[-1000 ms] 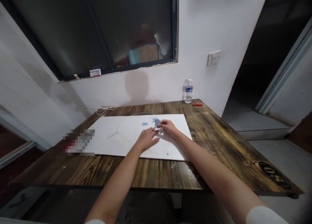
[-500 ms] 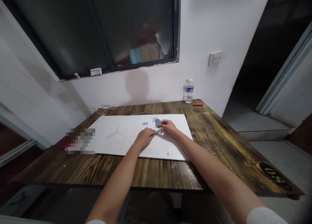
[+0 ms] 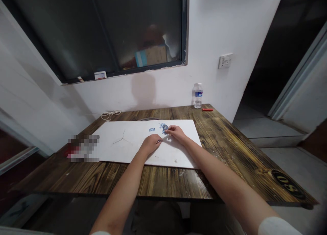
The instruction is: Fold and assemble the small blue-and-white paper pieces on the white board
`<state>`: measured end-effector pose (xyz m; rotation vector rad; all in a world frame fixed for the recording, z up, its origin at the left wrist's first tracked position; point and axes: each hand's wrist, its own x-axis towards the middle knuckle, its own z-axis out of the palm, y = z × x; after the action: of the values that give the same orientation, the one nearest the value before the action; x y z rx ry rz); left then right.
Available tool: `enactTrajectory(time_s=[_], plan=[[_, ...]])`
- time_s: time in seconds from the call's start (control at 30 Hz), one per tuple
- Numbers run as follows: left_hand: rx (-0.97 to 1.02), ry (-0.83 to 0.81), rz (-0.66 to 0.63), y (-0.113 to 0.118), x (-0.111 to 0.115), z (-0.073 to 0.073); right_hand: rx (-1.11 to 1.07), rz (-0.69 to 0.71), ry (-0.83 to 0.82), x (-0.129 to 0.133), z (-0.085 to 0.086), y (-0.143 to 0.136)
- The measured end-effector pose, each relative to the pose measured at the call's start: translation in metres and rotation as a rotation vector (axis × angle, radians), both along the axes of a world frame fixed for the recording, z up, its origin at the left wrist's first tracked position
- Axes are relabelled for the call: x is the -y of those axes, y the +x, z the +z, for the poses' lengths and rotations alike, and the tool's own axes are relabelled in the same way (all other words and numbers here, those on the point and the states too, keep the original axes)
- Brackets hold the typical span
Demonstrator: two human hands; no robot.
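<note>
Left hand point(image 3: 151, 143) has gone from flat and spread a second ago to curled up, while the right hand point(image 3: 176, 132) has barely budged.
So the right one's got a little blue-grey piece point(image 3: 165, 130) pinched in its fingertips, over the far right part of the white board point(image 3: 135, 136). The left is just beside it, fingers bunched in narrow and resting on the board; there's a small dark bit at its fingertips but honestly can't tell if it's holding anything. Another small blue piece point(image 3: 152, 129) sits on the board left of the pinched one, with more blue bits right behind it. Board's on a dark wood table point(image 3: 230, 153), with a water bottle point(image 3: 198, 96) and a red stick-like thing point(image 3: 207, 109) at the back right, and a bundled pale cable point(image 3: 110, 114) back left.
</note>
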<state>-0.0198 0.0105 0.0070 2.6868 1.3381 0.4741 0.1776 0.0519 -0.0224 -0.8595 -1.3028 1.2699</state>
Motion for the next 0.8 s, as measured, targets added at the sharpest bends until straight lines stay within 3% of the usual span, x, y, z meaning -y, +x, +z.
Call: enactTrajectory(time_s=[0.4, 0.8], plan=[[-0.034, -0.007, -0.005, 0.0025, 0.0033, 0.0041, 0.017, 0.014, 0.001, -0.0017, -0.0025, 0.0001], [-0.037, 0.016, 0.009, 0.0007, -0.0027, -0.0027, 0.021, 0.009, 0.005, -0.0019, -0.0037, -0.0001]])
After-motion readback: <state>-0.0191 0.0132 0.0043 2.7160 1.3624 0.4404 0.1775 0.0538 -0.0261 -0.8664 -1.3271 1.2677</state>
